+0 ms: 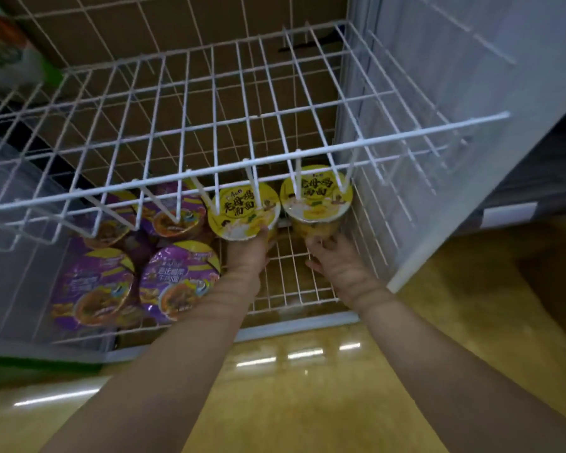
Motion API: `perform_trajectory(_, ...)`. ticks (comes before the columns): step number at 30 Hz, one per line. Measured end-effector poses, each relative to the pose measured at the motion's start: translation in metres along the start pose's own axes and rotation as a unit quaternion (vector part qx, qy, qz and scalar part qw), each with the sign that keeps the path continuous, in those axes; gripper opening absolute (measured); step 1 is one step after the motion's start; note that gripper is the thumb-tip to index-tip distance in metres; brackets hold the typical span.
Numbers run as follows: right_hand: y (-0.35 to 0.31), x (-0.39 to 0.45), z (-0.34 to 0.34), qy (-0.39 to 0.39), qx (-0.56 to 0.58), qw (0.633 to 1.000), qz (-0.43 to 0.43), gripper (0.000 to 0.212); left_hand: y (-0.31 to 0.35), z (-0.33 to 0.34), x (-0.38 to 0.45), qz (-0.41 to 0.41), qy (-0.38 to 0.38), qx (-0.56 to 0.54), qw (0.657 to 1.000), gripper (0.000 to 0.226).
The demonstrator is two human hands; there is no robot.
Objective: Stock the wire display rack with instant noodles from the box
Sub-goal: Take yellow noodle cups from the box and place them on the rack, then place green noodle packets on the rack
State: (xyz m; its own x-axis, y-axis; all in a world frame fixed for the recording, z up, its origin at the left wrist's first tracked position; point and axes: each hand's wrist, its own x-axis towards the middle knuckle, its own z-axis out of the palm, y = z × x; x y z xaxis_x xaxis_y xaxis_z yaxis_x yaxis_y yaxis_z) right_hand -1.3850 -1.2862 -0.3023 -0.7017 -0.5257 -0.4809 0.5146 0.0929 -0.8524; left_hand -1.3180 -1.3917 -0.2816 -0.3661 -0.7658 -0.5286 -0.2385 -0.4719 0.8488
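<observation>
On the left of the low wire shelf (294, 282), purple noodle bowls (177, 279) are packed close together. Next to them, a yellow noodle cup (244, 210) is held by the left hand (247, 253), with fingers curled round its near side. Just to the right, a second yellow cup (316, 194) is held low on its side by the right hand (335, 259). The cups are likely light, with thin walls and soft foil lids, so the sides are best held gently.
</observation>
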Motion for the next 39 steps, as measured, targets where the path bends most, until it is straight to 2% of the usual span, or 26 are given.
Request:
perform_trajectory(2, 0.001, -0.022, 0.001, 0.014, -0.001, 0.999, 0.037, 0.055, 0.002, -0.002, -0.021, 0.006, -0.003, 0.061, 0.998, 0.031)
perform_trajectory(5, -0.003, -0.070, -0.002, 0.031, -0.023, 0.995, 0.090, 0.070, -0.003, -0.011, -0.062, -0.014, 0.003, 0.164, 0.986, 0.044)
perform_trajectory(6, -0.006, -0.089, -0.007, 0.038, -0.024, 0.994, 0.101, 0.072, -0.006, -0.013, -0.079, -0.031, -0.001, 0.195, 0.980, 0.043)
perform_trajectory(9, -0.022, -0.150, -0.029, 0.053, -0.019, 0.991, 0.122, 0.070, -0.003, -0.006, -0.135, -0.046, -0.019, 0.232, 0.972, 0.015)
perform_trajectory(12, -0.051, -0.202, -0.061, 0.089, 0.004, 0.986, 0.140, 0.064, 0.008, 0.017, -0.194, -0.055, -0.080, 0.270, 0.958, 0.019)
perform_trajectory(16, -0.099, -0.260, -0.121, 0.153, 0.040, 0.976, 0.149, 0.054, 0.020, 0.070, -0.261, -0.080, -0.171, 0.325, 0.927, 0.016)
perform_trajectory(20, -0.150, -0.299, -0.212, 0.223, 0.067, 0.962, 0.145, 0.045, 0.020, 0.154, -0.322, -0.103, -0.259, 0.348, 0.895, 0.020)
perform_trajectory(24, -0.179, -0.322, -0.302, 0.294, 0.116, 0.939, 0.138, 0.046, 0.008, 0.237, -0.378, -0.100, -0.329, 0.367, 0.864, 0.021)
perform_trajectory(33, -0.198, -0.347, -0.461, 0.357, 0.145, 0.908, 0.165, 0.044, -0.030, 0.379, -0.444, -0.114, -0.377, 0.409, 0.823, 0.013)
perform_trajectory(37, -0.202, -0.322, -0.517, 0.348, 0.213, 0.893, 0.189, 0.019, -0.045, 0.437, -0.446, -0.122, -0.400, 0.409, 0.811, 0.018)
perform_trajectory(39, -0.199, -0.298, -0.541, 0.362, 0.180, 0.894, 0.193, 0.028, -0.056, 0.467, -0.439, -0.135, -0.406, 0.413, 0.804, 0.019)
